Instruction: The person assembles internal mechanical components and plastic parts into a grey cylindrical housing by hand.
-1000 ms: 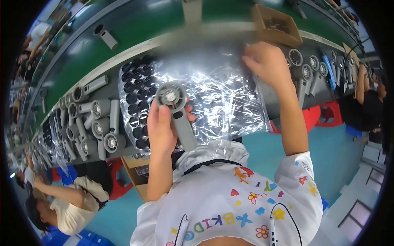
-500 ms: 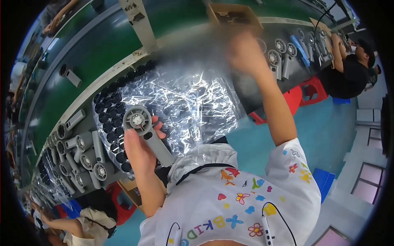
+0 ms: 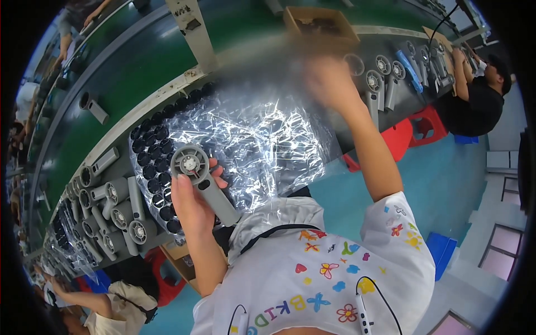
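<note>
Factory benches line a long green conveyor belt (image 3: pixel 139 67) that curves from nine o'clock up toward twelve, with a teal floor below. At the centre of the view, the left hand (image 3: pixel 192 204) is wrapped around the handle of a grey plastic handheld fan body (image 3: pixel 201 176), thumb laid along the stem, round head with its pale hub pointing up toward eleven o'clock. The right hand (image 3: pixel 329 81) is raised toward one o'clock and smeared by motion, so I cannot tell whether its fingers are apart or together, or whether it carries anything. Just beyond the held fan, a tray of black round parts (image 3: pixel 153 159) lies half under a crinkled clear plastic sheet (image 3: pixel 262 145). A brown cardboard box (image 3: pixel 318 25) sits at twelve o'clock, its contents too blurred to make out. As a judgement, the work looks midway: many matching grey fan bodies (image 3: pixel 114 206) lie stacked at eight o'clock, more grey fans (image 3: pixel 385 70) stand at one o'clock, and the tray is still well filled. Another person in black (image 3: pixel 474 100) works at two o'clock.
</note>
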Demonstrator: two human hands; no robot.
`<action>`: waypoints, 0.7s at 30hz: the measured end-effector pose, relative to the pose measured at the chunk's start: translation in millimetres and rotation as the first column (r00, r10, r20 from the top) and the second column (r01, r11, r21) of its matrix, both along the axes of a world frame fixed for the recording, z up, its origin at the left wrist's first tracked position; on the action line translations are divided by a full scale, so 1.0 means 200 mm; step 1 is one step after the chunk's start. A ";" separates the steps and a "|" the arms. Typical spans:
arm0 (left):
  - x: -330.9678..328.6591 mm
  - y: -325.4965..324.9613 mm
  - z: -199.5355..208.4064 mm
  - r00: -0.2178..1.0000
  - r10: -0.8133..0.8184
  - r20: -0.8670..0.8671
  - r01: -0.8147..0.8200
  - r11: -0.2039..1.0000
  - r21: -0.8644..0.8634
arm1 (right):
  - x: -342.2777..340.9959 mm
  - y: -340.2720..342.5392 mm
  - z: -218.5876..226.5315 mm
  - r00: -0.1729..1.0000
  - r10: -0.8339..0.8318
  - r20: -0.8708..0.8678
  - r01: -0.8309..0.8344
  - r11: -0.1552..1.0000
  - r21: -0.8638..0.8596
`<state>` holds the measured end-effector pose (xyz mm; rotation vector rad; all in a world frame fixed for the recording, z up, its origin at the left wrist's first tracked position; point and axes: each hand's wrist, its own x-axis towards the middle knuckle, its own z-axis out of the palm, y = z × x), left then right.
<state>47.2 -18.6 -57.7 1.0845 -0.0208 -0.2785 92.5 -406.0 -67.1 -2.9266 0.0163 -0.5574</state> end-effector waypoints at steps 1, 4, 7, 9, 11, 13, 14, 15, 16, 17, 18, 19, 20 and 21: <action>0.00 0.00 0.00 1.000 0.002 -0.004 -0.002 1.000 -0.002 | -0.01 0.00 0.01 1.000 -0.002 0.002 0.002 1.000 -0.003; 0.00 0.00 0.00 1.000 -0.002 -0.001 0.002 1.000 -0.007 | -0.03 0.00 0.05 0.997 0.043 0.070 -0.042 0.999 -0.019; 0.00 0.00 0.01 1.000 -0.002 0.001 0.002 1.000 -0.011 | -0.04 0.00 0.08 0.993 0.023 0.114 -0.037 0.992 0.121; 0.00 0.00 0.01 1.000 0.003 -0.002 -0.003 1.000 -0.014 | -0.05 -0.01 0.12 0.990 0.059 0.125 -0.074 0.990 0.122; -0.01 0.00 0.02 1.000 0.004 -0.023 -0.004 1.000 -0.029 | -0.06 -0.03 0.14 0.992 0.055 0.118 -0.073 0.985 0.155; 0.00 -0.01 0.02 1.000 0.003 -0.024 -0.003 1.000 -0.028 | -0.07 -0.05 0.16 0.993 0.050 0.108 -0.070 0.980 0.187; 0.00 -0.01 0.03 1.000 -0.001 -0.026 0.000 1.000 -0.026 | -0.08 -0.06 0.18 0.998 0.022 0.053 -0.034 0.971 0.235; 0.00 -0.01 0.03 1.000 0.000 -0.025 0.000 1.000 -0.028 | -0.09 -0.06 0.19 1.000 -0.002 -0.003 0.003 0.960 0.281; 0.00 0.00 0.03 1.000 -0.008 -0.018 0.008 1.000 -0.030 | -0.10 -0.06 0.21 1.000 -0.003 -0.002 0.003 0.960 0.280; 0.00 0.00 0.03 1.000 -0.016 -0.011 0.016 0.999 -0.033 | -0.11 -0.06 0.22 1.000 0.001 -0.011 0.002 0.949 0.314; 0.00 0.00 0.03 1.000 -0.016 -0.009 0.016 0.999 -0.034 | -0.11 -0.06 0.23 1.000 0.006 -0.019 0.001 0.938 0.348; 0.00 0.00 0.03 1.000 -0.019 -0.014 0.018 0.999 -0.037 | -0.13 -0.06 0.25 1.000 0.007 -0.017 0.000 0.938 0.347; 0.00 0.00 0.04 1.000 -0.021 -0.019 0.020 0.999 -0.039 | -0.14 -0.06 0.27 1.000 0.000 0.012 -0.005 0.922 0.387; 0.00 0.00 0.04 1.000 -0.018 -0.017 0.018 0.999 -0.040 | -0.15 -0.06 0.29 0.999 -0.005 0.041 -0.013 0.905 0.426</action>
